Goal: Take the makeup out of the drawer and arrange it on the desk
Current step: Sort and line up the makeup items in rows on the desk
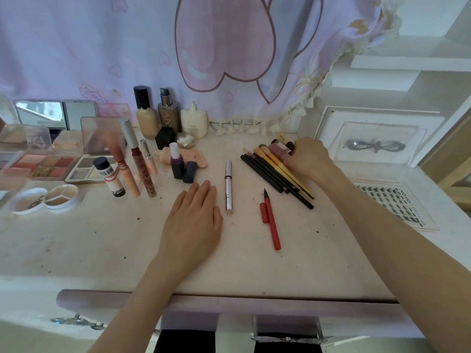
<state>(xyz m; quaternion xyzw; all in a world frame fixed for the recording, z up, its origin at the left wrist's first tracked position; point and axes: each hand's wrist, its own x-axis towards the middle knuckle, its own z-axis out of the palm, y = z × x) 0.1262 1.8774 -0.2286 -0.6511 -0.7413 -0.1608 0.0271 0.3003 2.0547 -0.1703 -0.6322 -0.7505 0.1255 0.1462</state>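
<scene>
Left hand (193, 220) flat, fingers straight, on bare desk (102, 238) centre; right hand (307, 159) at 2 o'clock gripping pencil bundle (275, 174); silver tube (228, 184) between.

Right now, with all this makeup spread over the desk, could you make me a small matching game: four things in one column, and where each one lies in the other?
Things:
1. slim silver tube
2. red liner pen with its cap off
3. bundle of black and yellow pencils and brushes
4. round white pot with its lid open

Places:
A. under the fingers of the right hand
B. far left of the desk, in front of the palettes
C. just right of the flat left hand
D. alone, between the silver tube and the pencils

Pairs: 1-C, 2-D, 3-A, 4-B
</scene>
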